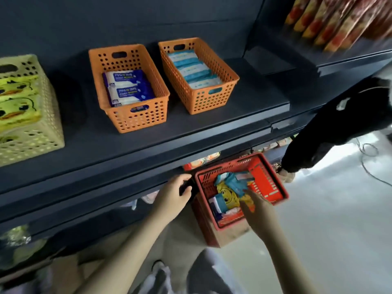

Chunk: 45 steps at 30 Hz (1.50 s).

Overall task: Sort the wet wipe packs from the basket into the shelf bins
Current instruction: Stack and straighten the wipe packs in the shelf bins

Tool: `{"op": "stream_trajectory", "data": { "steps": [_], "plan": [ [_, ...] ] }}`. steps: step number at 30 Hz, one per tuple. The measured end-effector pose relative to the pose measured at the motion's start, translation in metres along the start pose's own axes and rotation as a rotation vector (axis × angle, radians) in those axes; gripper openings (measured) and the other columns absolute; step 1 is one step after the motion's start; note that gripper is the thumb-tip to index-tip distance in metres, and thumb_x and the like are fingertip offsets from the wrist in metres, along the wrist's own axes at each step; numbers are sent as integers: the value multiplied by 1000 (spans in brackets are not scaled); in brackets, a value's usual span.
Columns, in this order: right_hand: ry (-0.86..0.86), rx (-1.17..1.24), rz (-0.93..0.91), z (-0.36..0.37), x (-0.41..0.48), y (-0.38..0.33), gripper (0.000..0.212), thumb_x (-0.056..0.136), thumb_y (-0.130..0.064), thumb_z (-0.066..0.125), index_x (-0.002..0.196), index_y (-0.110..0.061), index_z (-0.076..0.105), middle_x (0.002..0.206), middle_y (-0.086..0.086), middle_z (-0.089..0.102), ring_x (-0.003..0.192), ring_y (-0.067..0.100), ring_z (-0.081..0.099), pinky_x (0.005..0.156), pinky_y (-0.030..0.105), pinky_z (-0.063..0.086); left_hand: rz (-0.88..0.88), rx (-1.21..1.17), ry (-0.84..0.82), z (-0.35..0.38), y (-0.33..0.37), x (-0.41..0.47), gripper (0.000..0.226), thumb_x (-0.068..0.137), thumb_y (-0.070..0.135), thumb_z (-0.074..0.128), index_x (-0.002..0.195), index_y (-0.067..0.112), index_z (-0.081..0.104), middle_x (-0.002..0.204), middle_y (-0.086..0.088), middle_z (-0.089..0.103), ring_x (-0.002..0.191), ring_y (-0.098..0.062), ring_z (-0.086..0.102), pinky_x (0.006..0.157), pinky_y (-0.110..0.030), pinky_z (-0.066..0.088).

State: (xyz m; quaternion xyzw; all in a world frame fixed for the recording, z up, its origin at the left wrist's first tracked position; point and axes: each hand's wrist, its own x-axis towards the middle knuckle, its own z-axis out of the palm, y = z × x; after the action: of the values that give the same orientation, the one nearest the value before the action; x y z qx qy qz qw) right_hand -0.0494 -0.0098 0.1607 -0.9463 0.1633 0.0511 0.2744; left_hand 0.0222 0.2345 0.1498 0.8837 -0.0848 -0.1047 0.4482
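A red basket (273,183) sits low in front of the shelf and holds yellow, teal and blue-white wet wipe packs (228,195). My right hand (255,205) reaches into it, fingers lying on the yellow pack. My left hand (177,193) curls around the basket's black handle at its left rim. On the shelf stand a pale yellow bin (51,128) with yellow duck packs, an orange bin (135,119) with dark blue packs, and a second orange bin (203,102) with light blue packs.
The dark shelf ledge (191,132) juts out above the basket. Another person in a dark sleeve (339,128) stands at the right, their hand near the basket's far corner. Red and yellow packages (331,20) hang on the upper right shelf. A cable lies on the floor.
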Motion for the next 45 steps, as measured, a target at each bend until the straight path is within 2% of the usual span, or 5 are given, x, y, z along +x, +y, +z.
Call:
{"op": "stream_trajectory", "data": {
  "steps": [8, 18, 31, 36, 45],
  "plan": [
    [-198, 35, 229, 1, 39, 120, 41, 95, -18, 58, 135, -14, 55, 130, 12, 62, 115, 32, 59, 85, 31, 44, -250, 51, -304, 130, -11, 16, 39, 93, 20, 58, 132, 15, 55, 133, -2, 58, 121, -17, 55, 99, -30, 45],
    [-364, -2, 250, 56, 215, 278, 42, 93, -23, 62, 132, -10, 57, 120, 19, 66, 111, 35, 62, 88, 36, 45, -404, 219, -379, 312, -57, 99, 50, 90, 20, 62, 137, 10, 48, 138, -8, 52, 125, -25, 51, 102, -34, 41],
    [-376, 227, 463, 239, 310, 342, 35, 93, -31, 60, 124, -14, 61, 116, -1, 64, 104, 21, 60, 69, 24, 38, -854, -8, -130, 445, -191, 174, 86, 89, 20, 69, 153, 10, 14, 159, -13, 23, 144, -25, 27, 116, -33, 25],
    [-305, 350, 580, 252, 309, 354, 51, 85, -33, 71, 130, -18, 53, 128, 3, 62, 113, 24, 60, 96, 43, 50, -906, -33, 13, 443, -199, 168, 48, 88, 11, 66, 130, 13, 42, 120, -11, 55, 107, -31, 59, 88, -36, 49],
    [-169, 427, 535, 247, 296, 345, 21, 78, -25, 76, 93, -19, 63, 108, 1, 66, 93, 18, 62, 64, 24, 48, -950, 14, 206, 424, -177, 160, 15, 92, 3, 53, 102, 14, 48, 100, -4, 56, 81, -20, 54, 51, -16, 37]
  ]
}}
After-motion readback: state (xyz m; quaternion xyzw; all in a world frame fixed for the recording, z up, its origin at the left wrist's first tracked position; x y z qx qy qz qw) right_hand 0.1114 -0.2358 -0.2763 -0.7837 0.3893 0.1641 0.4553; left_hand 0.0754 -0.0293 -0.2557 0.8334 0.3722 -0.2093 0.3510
